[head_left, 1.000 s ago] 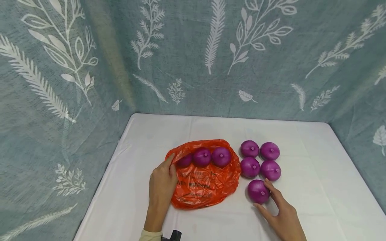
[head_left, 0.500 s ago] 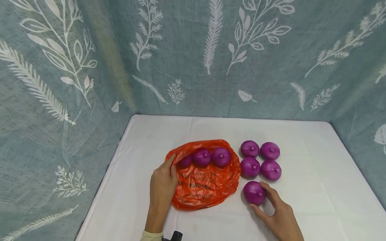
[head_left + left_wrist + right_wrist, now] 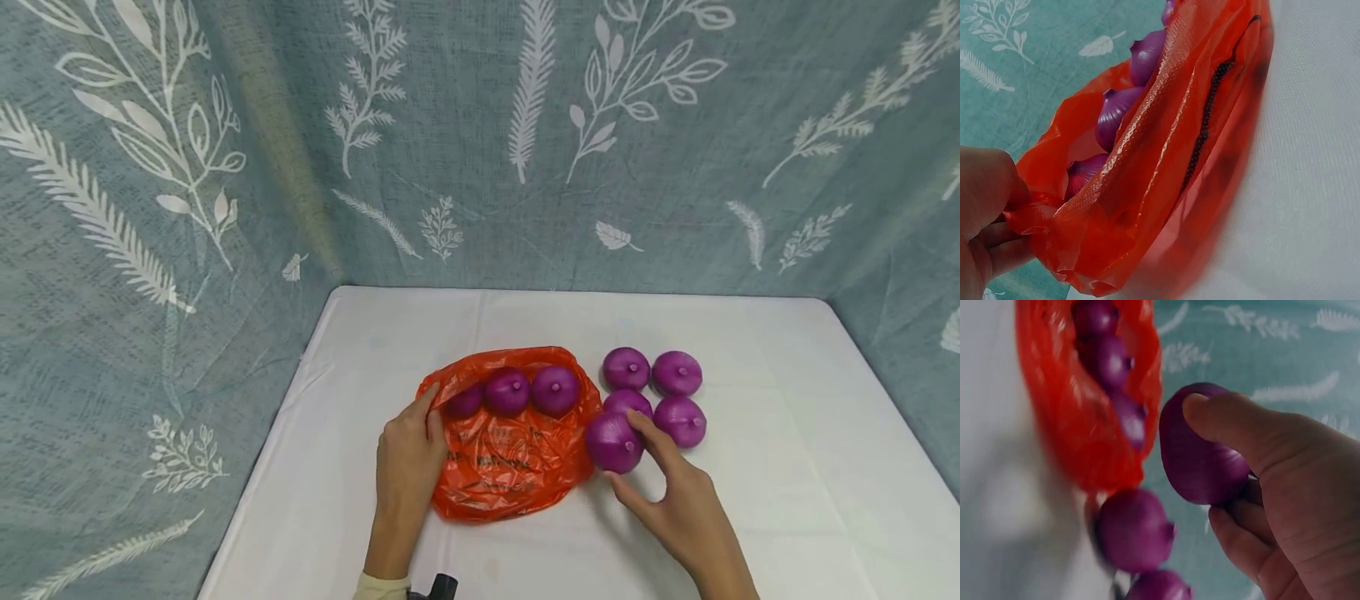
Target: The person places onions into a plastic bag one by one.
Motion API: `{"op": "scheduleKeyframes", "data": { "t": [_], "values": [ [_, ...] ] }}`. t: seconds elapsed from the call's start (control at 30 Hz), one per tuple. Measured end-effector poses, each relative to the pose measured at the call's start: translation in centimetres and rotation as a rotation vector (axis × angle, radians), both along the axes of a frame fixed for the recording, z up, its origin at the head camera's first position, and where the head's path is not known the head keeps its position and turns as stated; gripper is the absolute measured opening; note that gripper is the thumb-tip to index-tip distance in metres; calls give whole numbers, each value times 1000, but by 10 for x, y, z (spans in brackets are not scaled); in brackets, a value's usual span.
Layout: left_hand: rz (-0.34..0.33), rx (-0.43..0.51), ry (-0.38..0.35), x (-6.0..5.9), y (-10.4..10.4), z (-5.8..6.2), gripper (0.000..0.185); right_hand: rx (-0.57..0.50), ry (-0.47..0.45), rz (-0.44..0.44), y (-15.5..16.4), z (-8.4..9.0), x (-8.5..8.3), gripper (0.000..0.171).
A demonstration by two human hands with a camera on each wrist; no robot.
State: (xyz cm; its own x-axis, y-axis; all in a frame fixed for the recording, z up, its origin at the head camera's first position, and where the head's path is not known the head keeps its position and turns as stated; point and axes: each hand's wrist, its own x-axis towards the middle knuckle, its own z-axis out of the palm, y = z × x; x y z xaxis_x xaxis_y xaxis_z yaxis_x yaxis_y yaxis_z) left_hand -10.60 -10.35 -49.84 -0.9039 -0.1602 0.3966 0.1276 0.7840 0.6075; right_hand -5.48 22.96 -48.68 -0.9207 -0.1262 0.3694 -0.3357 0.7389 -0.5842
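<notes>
Purple onion (image 3: 613,442), gripped in the curled fingers (image 3: 651,433) of the right hand (image 3: 678,508), is held at the mouth of the orange bag (image 3: 510,454), pinched open by the left hand (image 3: 408,454); three onions are bagged, four remain on the tabletop (image 3: 787,467).

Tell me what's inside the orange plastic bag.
Three purple onions lie in a row inside the orange bag, near its open mouth, which the left hand pinches. The leftmost is half covered by the plastic. Anything deeper in the bag is hidden.
</notes>
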Motion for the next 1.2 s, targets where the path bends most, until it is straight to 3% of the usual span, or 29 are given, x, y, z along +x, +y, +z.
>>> {"op": "scheduleKeyframes", "data": {
  "t": [0.3,0.7,0.97,1.2],
  "values": [
    [3,3,-13,0,2,2,35,-3,69,83,-25,15,-22,90],
    [8,-7,-7,1,1,4,35,13,-13,149,-66,29,-37,85],
    [6,-5,5,3,1,5,35,16,8,180,-98,27,-42,87],
    [1,-11,16,3,1,6,34,41,-29,213,-119,16,-45,82]
  ]
}}
